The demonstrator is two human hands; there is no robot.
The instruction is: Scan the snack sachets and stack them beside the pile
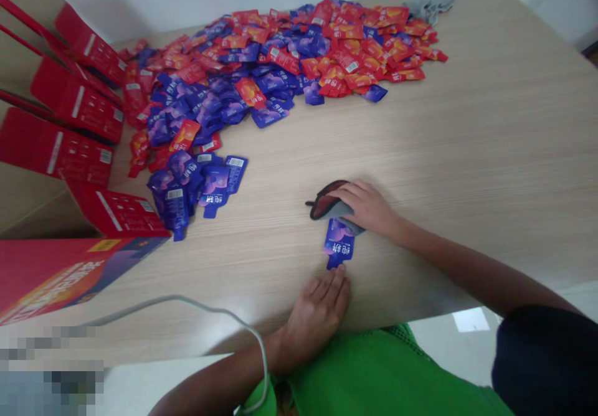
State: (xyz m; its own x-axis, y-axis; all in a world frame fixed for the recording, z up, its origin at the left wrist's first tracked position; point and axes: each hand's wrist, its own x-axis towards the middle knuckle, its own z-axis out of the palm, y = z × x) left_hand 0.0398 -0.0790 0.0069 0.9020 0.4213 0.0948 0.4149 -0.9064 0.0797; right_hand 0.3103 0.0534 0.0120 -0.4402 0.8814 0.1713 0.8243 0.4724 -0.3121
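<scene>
On the table in front of me lies a blue-purple pouch [340,241] with a narrow spout end pointing toward me. My left hand [322,304] rests on the table, its fingertips on that spout end. A grey cloth with a dark, reddish patch [327,199] is in my right hand [367,207], the fingers closed on it. The cloth covers the far end of the pouch. A small group of blue pouches [215,185] lies to the left, apart from the one under my hands.
A wide heap of red and blue pouches [280,61] spreads along the back. Open red boxes [79,136] stand at the left edge. A grey crumpled cloth [430,4] lies at the far right of the heap. A pale cable [205,307] crosses near my left arm.
</scene>
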